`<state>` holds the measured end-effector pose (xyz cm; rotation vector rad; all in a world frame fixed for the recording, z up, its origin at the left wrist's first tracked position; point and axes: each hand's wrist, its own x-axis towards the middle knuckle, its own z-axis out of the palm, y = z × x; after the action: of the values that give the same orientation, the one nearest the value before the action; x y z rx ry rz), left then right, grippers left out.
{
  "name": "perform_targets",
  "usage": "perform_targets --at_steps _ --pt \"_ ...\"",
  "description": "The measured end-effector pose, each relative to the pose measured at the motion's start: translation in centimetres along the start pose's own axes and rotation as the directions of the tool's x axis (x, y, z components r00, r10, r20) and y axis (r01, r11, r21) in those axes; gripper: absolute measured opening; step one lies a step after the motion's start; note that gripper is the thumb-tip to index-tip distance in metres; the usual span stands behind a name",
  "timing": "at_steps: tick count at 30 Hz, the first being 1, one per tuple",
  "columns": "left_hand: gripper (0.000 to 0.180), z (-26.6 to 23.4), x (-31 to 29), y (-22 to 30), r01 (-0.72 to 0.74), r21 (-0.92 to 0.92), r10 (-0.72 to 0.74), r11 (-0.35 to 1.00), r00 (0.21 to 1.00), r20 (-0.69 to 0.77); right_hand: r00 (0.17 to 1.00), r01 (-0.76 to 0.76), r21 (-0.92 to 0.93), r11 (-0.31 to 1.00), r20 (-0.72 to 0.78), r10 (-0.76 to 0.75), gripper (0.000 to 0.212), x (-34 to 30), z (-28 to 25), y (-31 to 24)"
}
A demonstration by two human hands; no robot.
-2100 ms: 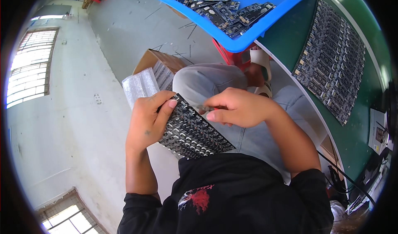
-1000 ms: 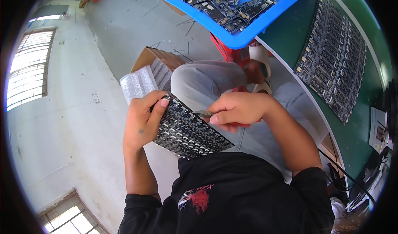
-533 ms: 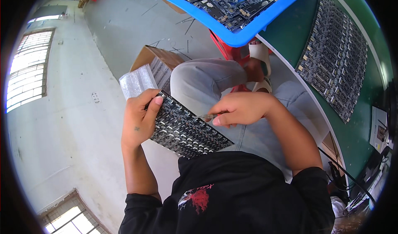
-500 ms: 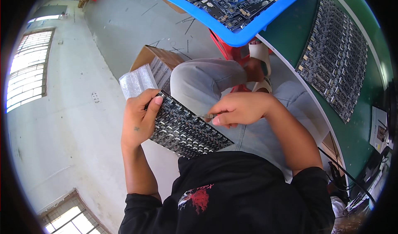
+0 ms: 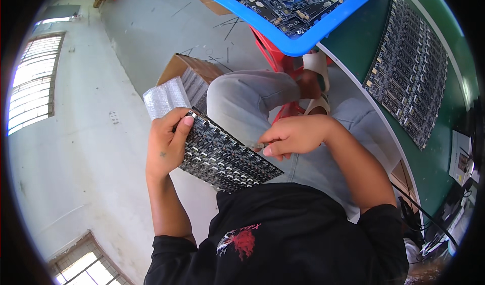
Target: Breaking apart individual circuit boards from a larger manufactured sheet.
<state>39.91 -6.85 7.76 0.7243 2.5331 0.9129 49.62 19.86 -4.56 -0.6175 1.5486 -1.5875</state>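
My left hand (image 5: 167,142) grips a black circuit board panel (image 5: 225,156) by its upper left corner, thumb on the face and fingers behind. The panel carries rows of small white and metallic parts and slants down to the right over my lap. At its upper right edge, my right hand (image 5: 295,137) is closed around a small metal-tipped tool (image 5: 259,145). Only a short bit of the tool shows; the fingers cover the rest, so its exact kind is unclear. Its tip is close to the board's edge; whether they touch I cannot tell.
A blue tray (image 5: 298,46) with several loose circuit boards (image 5: 298,12) stands ahead. On the green table (image 5: 353,47) at right lies another board panel (image 5: 411,67). An open cardboard box (image 5: 199,66) with bubble wrap (image 5: 166,98) is left of my knee. Cables (image 5: 429,217) hang at lower right.
The panel and my left hand have shifted slightly left. My right hand has moved a little, and less of the tool's tip shows now.
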Motion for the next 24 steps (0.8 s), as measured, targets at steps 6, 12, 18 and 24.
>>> perform_targets --at_steps 6,12,18,24 --pt "0.018 0.0 0.0 -0.4 0.005 0.021 -0.005 1.000 1.000 -0.017 0.993 0.052 0.167 0.985 0.099 -0.070 0.037 1.3 0.0 2.6" --pt "0.024 -0.1 0.0 -0.5 0.034 -0.016 -0.034 0.999 0.999 0.021 0.983 -0.074 0.590 0.804 0.177 -0.039 0.044 1.2 1.0 2.9" --pt "0.020 0.0 0.0 -1.6 0.031 -0.056 -0.031 0.998 1.000 -0.002 0.999 0.045 0.145 0.988 0.013 -0.047 0.043 0.0 1.8 2.3" --pt "0.021 0.2 0.0 -1.8 0.028 -0.070 -0.030 0.997 0.999 -0.019 0.999 0.053 0.165 0.985 0.006 -0.054 0.039 0.2 2.3 3.4"
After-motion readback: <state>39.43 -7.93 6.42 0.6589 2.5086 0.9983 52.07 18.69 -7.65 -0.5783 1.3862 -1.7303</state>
